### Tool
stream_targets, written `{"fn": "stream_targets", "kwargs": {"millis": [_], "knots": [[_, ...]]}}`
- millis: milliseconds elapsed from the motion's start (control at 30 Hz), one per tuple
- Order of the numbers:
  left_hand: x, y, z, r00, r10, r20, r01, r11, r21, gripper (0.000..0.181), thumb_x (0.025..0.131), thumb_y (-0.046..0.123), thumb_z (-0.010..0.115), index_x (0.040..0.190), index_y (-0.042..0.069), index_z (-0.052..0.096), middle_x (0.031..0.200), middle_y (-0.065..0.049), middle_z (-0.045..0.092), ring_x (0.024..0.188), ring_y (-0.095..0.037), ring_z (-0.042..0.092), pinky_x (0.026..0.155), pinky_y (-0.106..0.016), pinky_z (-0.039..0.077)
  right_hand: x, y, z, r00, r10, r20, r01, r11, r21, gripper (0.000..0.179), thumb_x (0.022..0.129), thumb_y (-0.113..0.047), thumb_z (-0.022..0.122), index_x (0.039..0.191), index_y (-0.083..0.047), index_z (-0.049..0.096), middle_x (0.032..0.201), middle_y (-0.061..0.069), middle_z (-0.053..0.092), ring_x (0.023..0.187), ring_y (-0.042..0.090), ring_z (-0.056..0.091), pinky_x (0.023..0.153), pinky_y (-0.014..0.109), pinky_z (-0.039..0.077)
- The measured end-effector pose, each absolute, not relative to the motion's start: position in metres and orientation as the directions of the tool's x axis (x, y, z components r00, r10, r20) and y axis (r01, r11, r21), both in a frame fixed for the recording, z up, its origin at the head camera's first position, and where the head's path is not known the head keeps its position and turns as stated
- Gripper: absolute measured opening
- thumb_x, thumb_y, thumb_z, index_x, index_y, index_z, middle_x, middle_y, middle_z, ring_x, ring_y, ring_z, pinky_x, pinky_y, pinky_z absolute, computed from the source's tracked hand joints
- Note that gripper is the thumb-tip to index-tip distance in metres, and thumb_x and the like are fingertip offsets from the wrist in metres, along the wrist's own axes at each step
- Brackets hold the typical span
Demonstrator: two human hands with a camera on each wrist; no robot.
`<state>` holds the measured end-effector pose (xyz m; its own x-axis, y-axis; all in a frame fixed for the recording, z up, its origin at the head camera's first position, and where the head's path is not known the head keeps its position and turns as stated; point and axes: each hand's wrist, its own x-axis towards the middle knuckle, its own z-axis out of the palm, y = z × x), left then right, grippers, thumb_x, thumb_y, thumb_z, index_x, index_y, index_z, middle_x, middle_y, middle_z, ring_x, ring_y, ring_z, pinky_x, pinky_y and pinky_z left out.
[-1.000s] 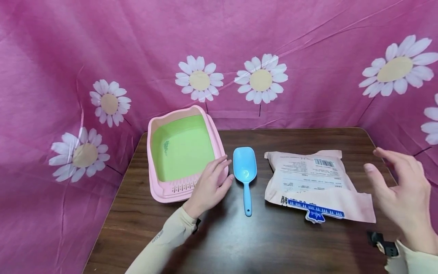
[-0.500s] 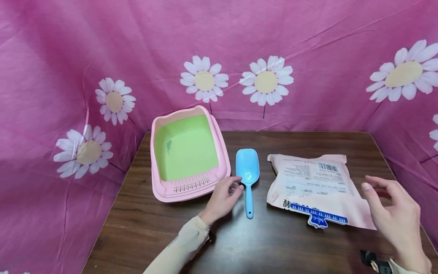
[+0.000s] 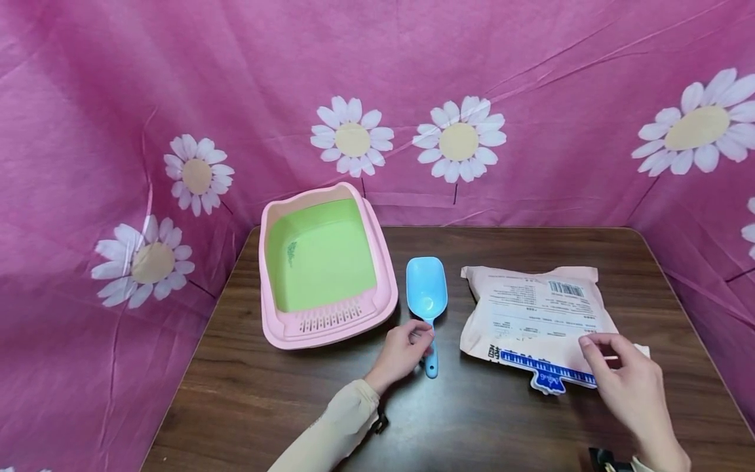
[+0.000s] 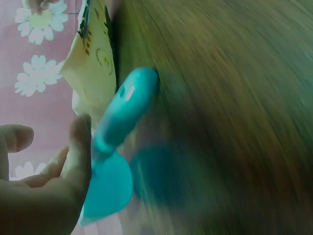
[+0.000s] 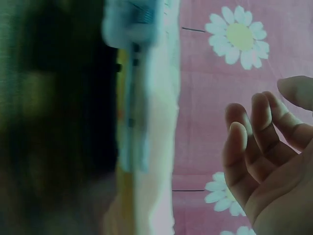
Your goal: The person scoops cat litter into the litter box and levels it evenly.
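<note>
A blue scoop [image 3: 427, 285] lies on the table, handle toward me. My left hand [image 3: 400, 352] is at the top of its handle, with bent fingertips overlapping the handle. In the left wrist view, thumb and finger stand apart beside the scoop's handle [image 4: 129, 107], not pinching it. To the right lies a pale pink printed bag [image 3: 531, 311], its near edge held by a blue sealing clip [image 3: 548, 380]. Over the bag's right end hovers my right hand [image 3: 628, 387], fingers loosely bent. The right wrist view shows this hand [image 5: 274, 171] spread and holding nothing beside the bag's edge [image 5: 161, 122].
A pink litter box [image 3: 386, 282] with a green inside and a slotted front ledge stands left of the scoop. The dark wooden table [image 3: 472, 426] ends at a pink cloth backdrop [image 3: 401, 59] with daisies, at the back and both sides.
My left hand has left the litter box's rim and moved right and nearer to the scoop's handle. My right hand has come left and down over the bag. Scoop and bag stay put.
</note>
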<state>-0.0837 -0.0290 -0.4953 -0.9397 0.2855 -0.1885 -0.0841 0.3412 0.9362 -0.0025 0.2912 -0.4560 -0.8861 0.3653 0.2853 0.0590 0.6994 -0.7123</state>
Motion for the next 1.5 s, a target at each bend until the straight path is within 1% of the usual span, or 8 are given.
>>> {"fn": "stream_targets", "kwargs": {"millis": [167, 367, 600, 900, 1033, 1167, 1333, 1500], "knots": [[-0.082, -0.017, -0.493, -0.91, 0.323, -0.261, -0.169, 0.286, 0.943, 0.028, 0.094, 0.023, 0.059, 0.109, 0.0, 0.065, 0.08, -0.016, 0.072, 0.061, -0.012, 0.067, 0.048, -0.027, 0.054, 0.005, 0.292, -0.465, -0.906, 0.358, 0.225, 0.122, 0.732, -0.67, 0.011, 0.09, -0.02, 0.066, 0.087, -0.01, 0.069, 0.065, -0.036, 0.048, 0.058, -0.015, 0.044, 0.053, 0.01, 0.035], [-0.08, -0.004, -0.492, -0.859, 0.391, -0.332, -0.284, 0.177, 0.942, 0.025, 0.096, 0.018, 0.056, 0.109, -0.002, 0.063, 0.095, -0.024, 0.07, 0.061, -0.01, 0.067, 0.065, -0.035, 0.061, 0.014, 0.295, -0.474, -0.907, 0.375, 0.189, 0.178, 0.751, -0.636, 0.024, 0.091, -0.025, 0.065, 0.069, -0.014, 0.065, 0.053, -0.019, 0.05, 0.054, -0.005, 0.038, 0.053, 0.019, 0.028], [-0.08, 0.007, -0.498, -0.817, 0.436, -0.376, -0.356, 0.132, 0.925, 0.025, 0.094, 0.018, 0.059, 0.111, -0.001, 0.063, 0.099, -0.025, 0.07, 0.063, -0.011, 0.067, 0.064, -0.03, 0.061, 0.022, 0.303, -0.481, -0.935, 0.349, 0.064, 0.244, 0.764, -0.598, 0.034, 0.095, -0.033, 0.058, 0.065, -0.017, 0.064, 0.055, -0.011, 0.055, 0.054, -0.002, 0.039, 0.051, 0.02, 0.027], [-0.081, 0.018, -0.502, -0.776, 0.461, -0.43, -0.438, 0.097, 0.894, 0.035, 0.094, 0.02, 0.061, 0.118, -0.005, 0.055, 0.099, -0.024, 0.07, 0.064, -0.013, 0.068, 0.064, -0.028, 0.061, 0.025, 0.315, -0.484, -0.945, 0.261, -0.198, 0.327, 0.784, -0.527, 0.046, 0.099, -0.043, 0.048, 0.075, -0.015, 0.074, 0.062, -0.007, 0.068, 0.06, -0.008, 0.049, 0.056, 0.02, 0.037], [-0.081, 0.023, -0.503, -0.771, 0.458, -0.441, -0.454, 0.089, 0.886, 0.033, 0.095, 0.018, 0.06, 0.117, -0.006, 0.054, 0.1, -0.031, 0.068, 0.062, -0.012, 0.067, 0.062, -0.027, 0.061, 0.023, 0.319, -0.485, -0.904, 0.237, -0.356, 0.4, 0.762, -0.509, 0.057, 0.1, -0.051, 0.04, 0.076, -0.014, 0.075, 0.067, -0.004, 0.071, 0.063, -0.003, 0.054, 0.062, 0.024, 0.042], [-0.079, 0.03, -0.504, -0.768, 0.464, -0.442, -0.463, 0.076, 0.883, 0.026, 0.094, 0.016, 0.06, 0.112, -0.003, 0.055, 0.099, -0.031, 0.068, 0.06, -0.011, 0.066, 0.061, -0.026, 0.06, 0.021, 0.321, -0.487, -0.852, 0.219, -0.475, 0.477, 0.697, -0.535, 0.064, 0.1, -0.054, 0.035, 0.083, -0.007, 0.076, 0.073, -0.001, 0.073, 0.063, 0.001, 0.059, 0.061, 0.023, 0.046], [-0.075, 0.037, -0.505, -0.755, 0.477, -0.45, -0.474, 0.077, 0.877, 0.018, 0.094, 0.015, 0.06, 0.106, 0.002, 0.056, 0.098, -0.03, 0.069, 0.058, -0.011, 0.065, 0.06, -0.027, 0.06, 0.022, 0.321, -0.493, -0.797, 0.222, -0.561, 0.575, 0.564, -0.593, 0.07, 0.1, -0.055, 0.036, 0.099, 0.006, 0.072, 0.079, 0.002, 0.075, 0.066, 0.004, 0.066, 0.06, 0.021, 0.055], [-0.072, 0.042, -0.505, -0.772, 0.42, -0.477, -0.489, 0.088, 0.868, 0.017, 0.093, 0.016, 0.061, 0.103, 0.003, 0.057, 0.095, -0.025, 0.07, 0.056, -0.011, 0.065, 0.058, -0.027, 0.06, 0.023, 0.319, -0.498, -0.792, 0.225, -0.567, 0.592, 0.511, -0.624, 0.069, 0.1, -0.053, 0.037, 0.106, 0.009, 0.068, 0.082, 0.003, 0.075, 0.068, 0.004, 0.067, 0.061, 0.022, 0.056]]}}
